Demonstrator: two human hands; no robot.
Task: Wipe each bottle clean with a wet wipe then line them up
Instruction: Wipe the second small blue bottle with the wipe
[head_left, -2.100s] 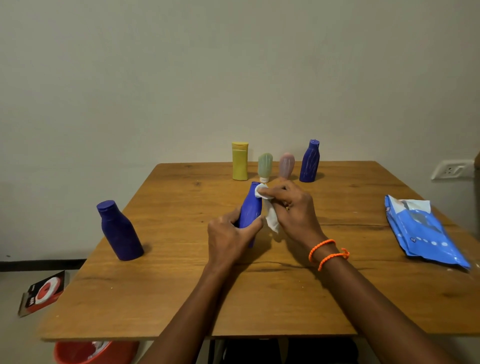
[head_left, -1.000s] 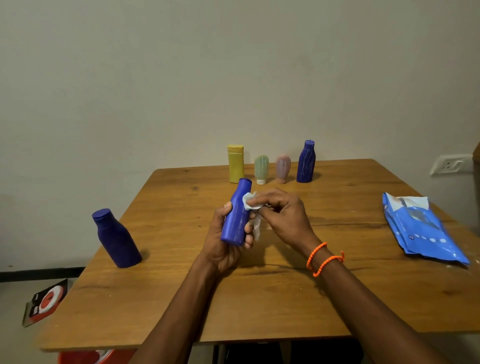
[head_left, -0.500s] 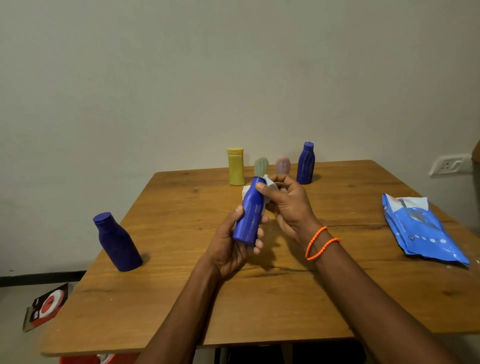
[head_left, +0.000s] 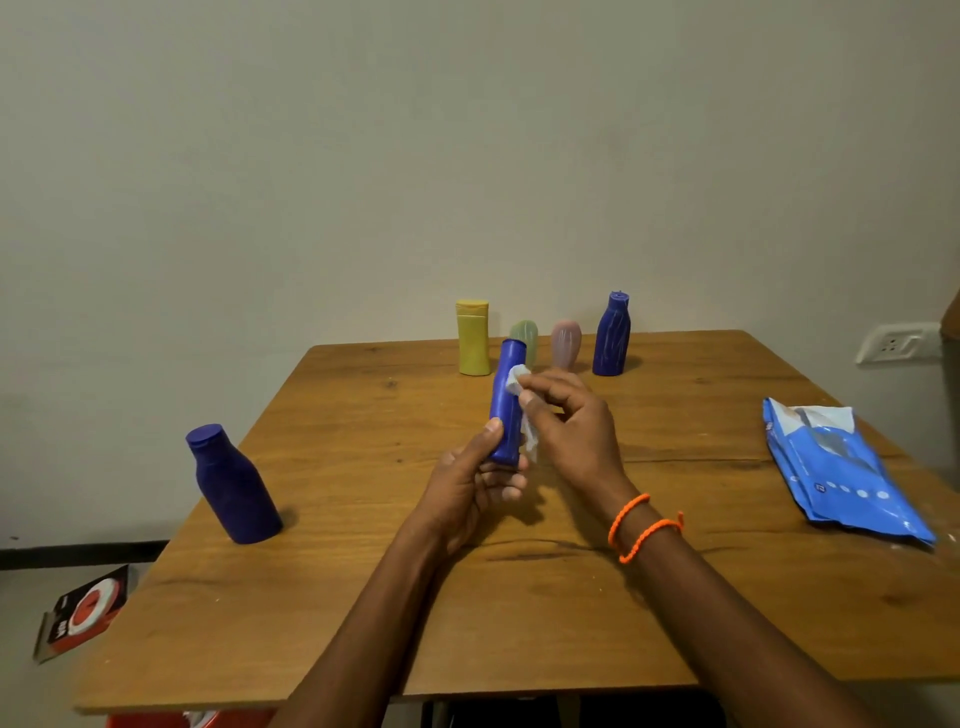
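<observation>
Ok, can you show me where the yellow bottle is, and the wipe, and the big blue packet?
yellow bottle (head_left: 472, 343): head view, middle of its body.
wet wipe (head_left: 514, 377): head view, bunched top part against the held blue bottle.
blue packet (head_left: 852, 483): head view, middle of its front.

**Bottle lifted off the table, wipe shifted along its side**

Two seconds back the slim blue bottle (head_left: 506, 402) stood with its base on the wooden table (head_left: 363, 597); it is now held clear of it, nearly upright, gripped low by the left hand (head_left: 470, 488). The right hand (head_left: 569, 426) has come round from behind the bottle's top to its right side, pinching the wet wipe (head_left: 519, 395) against the upper body, the cloth trailing down beside it.
</observation>
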